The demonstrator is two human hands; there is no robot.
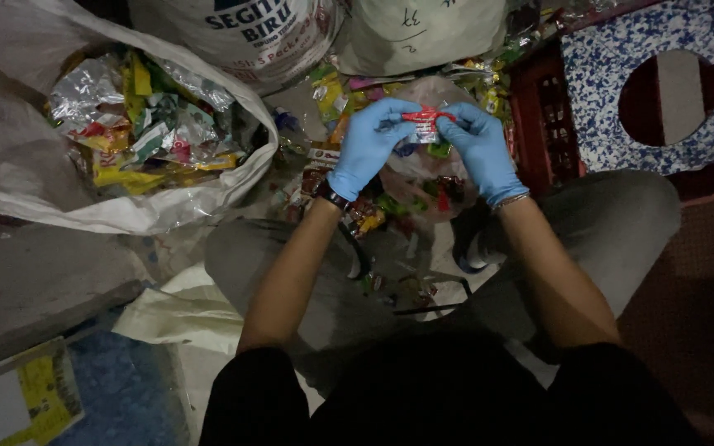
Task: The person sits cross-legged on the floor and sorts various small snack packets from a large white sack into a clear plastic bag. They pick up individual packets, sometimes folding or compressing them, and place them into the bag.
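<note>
At our left lies the big white sack, its mouth open and full of crumpled foil wrappers. At upper right stands a blue-speckled stool with a round hole. Between our knees sits a clear bag of mixed wrappers. Above it we hold a small red-and-white wrapper, its long axis running left to right. Our left hand and right hand, both in blue gloves, pinch its two ends with fingertips closed, wrists bent inward, forearms converging.
</note>
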